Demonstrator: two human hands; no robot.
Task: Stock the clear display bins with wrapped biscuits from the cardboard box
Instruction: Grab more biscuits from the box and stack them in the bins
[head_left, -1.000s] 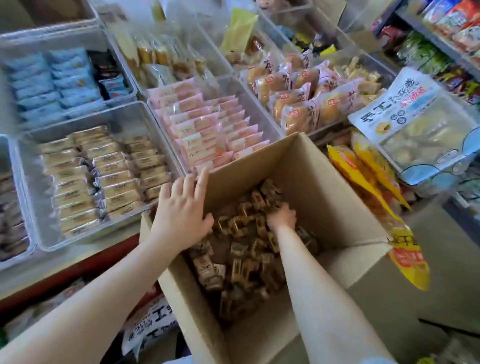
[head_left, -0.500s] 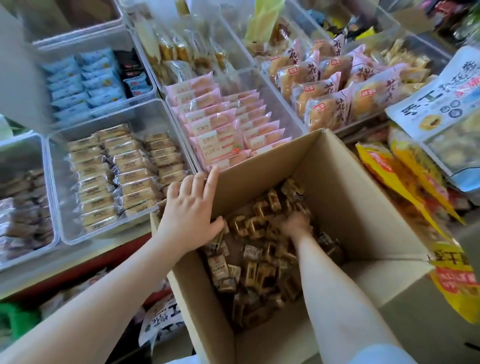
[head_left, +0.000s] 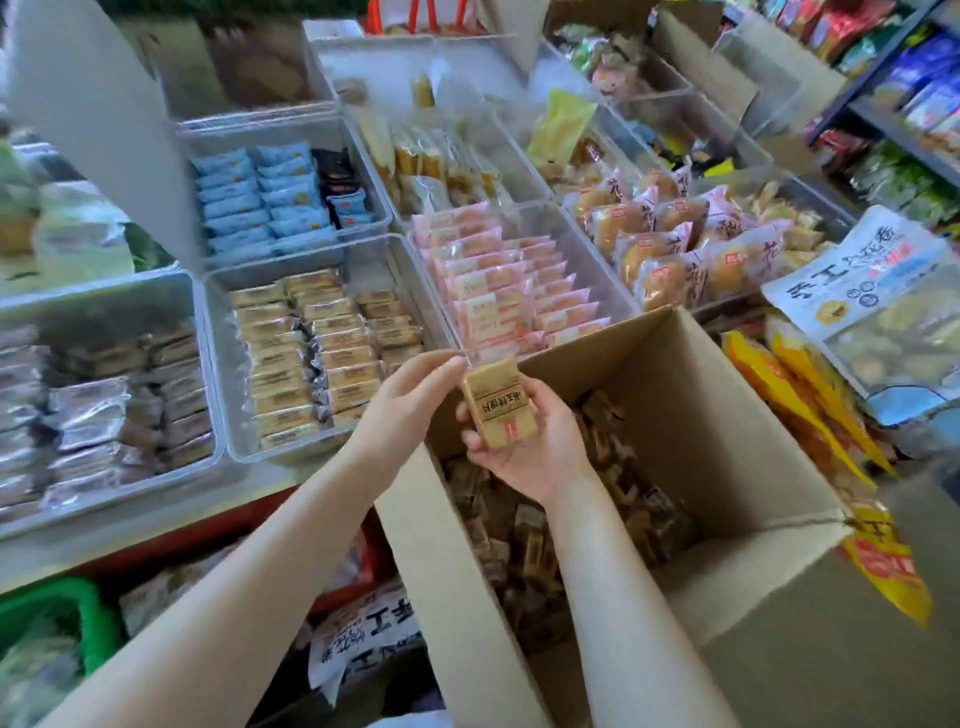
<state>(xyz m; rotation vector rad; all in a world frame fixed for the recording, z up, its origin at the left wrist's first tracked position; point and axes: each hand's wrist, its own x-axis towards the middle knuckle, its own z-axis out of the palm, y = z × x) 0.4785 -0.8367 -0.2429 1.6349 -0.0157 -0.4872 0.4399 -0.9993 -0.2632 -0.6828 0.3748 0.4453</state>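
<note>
Where clear bins (head_left: 218, 364) crowd the counter (head_left: 156, 525), shop shelving (head_left: 883, 119) behind

The wrapped biscuit (head_left: 493, 408) in the right hand (head_left: 535, 441) carries a row of dark Chinese characters, seen upside down and too blurred to read, with a small red mark beneath. The big bag (head_left: 862, 291) at right bears large characters, among them "手工". A white bag (head_left: 363, 639) under the bench shows "手工" too. The bun packs (head_left: 670, 260) each carry a large "花". Print on the binned packets is too small to read.
</note>
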